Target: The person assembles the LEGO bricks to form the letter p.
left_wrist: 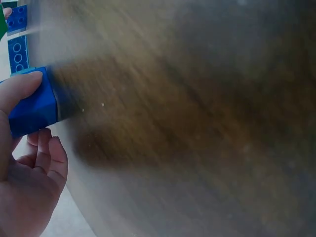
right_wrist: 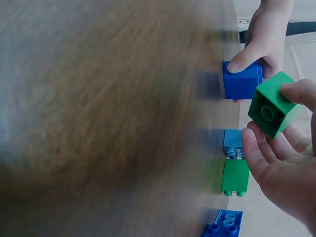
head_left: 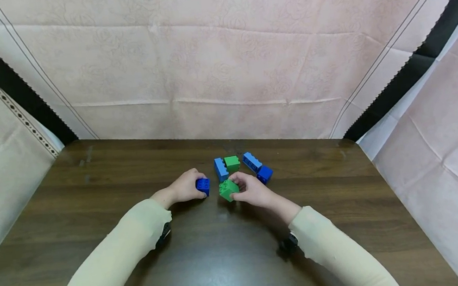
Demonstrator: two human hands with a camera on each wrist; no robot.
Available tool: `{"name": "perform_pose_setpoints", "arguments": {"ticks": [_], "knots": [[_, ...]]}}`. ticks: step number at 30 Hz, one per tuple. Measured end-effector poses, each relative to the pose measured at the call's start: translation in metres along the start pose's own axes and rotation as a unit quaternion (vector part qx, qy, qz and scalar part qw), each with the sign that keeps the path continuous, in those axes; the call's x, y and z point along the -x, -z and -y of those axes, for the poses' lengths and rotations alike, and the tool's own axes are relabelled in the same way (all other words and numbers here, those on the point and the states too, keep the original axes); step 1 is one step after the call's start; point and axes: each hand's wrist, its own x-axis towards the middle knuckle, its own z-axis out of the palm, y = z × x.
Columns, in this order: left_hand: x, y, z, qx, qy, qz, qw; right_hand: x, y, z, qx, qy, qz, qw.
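My left hand (head_left: pixel 183 187) holds a dark blue toy building brick (head_left: pixel 203 186) on the table. In the left wrist view the thumb lies over this blue brick (left_wrist: pixel 33 109), with the fingers below it. To its right, my right hand (head_left: pixel 256 191) pinches a green brick (head_left: pixel 228 189) between thumb and fingers. The right wrist view shows this green brick (right_wrist: pixel 271 104) tilted, its hollow underside with a round tube exposed. A small gap separates the two held bricks in the head view. Just beyond the right hand are a lighter blue brick (head_left: pixel 221 169) and another green brick (head_left: pixel 232 163).
Behind the right hand, a long blue brick (head_left: pixel 252 162) lies at a slant beside a dark blue brick (head_left: pixel 264 174). The brown wooden table (head_left: pixel 131 172) ends at a pale patterned cloth (head_left: pixel 221 69) hanging behind it. Pale cloth also hangs at both sides.
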Motion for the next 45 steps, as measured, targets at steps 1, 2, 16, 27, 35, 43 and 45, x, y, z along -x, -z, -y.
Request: {"name": "perform_pose_setpoints", "arguments": {"ticks": [1, 2, 16, 27, 35, 43, 45], "knots": [[0.000, 0.000, 0.000, 0.001, 0.001, 0.000, 1.0000, 0.000, 0.000, 0.000, -0.001, 0.001, 0.002, 1.0000], [0.000, 0.000, 0.000, 0.001, 0.000, 0.001, 1.0000, 0.000, 0.000, 0.000, -0.002, 0.003, 0.003, 1.0000], [0.006, -0.008, -0.010, 0.001, 0.000, 0.014, 0.9999, 0.005, 0.005, -0.005, -0.035, -0.021, -0.012, 0.9991], [0.013, -0.008, -0.011, 0.012, -0.023, 0.037, 0.9990, 0.009, 0.007, -0.008, -0.032, -0.022, -0.016, 0.9991], [0.021, -0.010, -0.010, 0.063, -0.012, 0.019, 0.9978, 0.009, 0.009, -0.009, -0.037, -0.034, -0.035, 0.9981], [0.024, -0.021, -0.014, 0.090, -0.021, 0.002, 0.9957, 0.015, 0.015, 0.003, -0.050, -0.041, -0.046, 0.9968], [0.023, -0.024, -0.015, 0.092, -0.021, -0.002, 0.9955, 0.019, 0.017, 0.012, -0.050, -0.039, -0.049, 0.9968]]}}
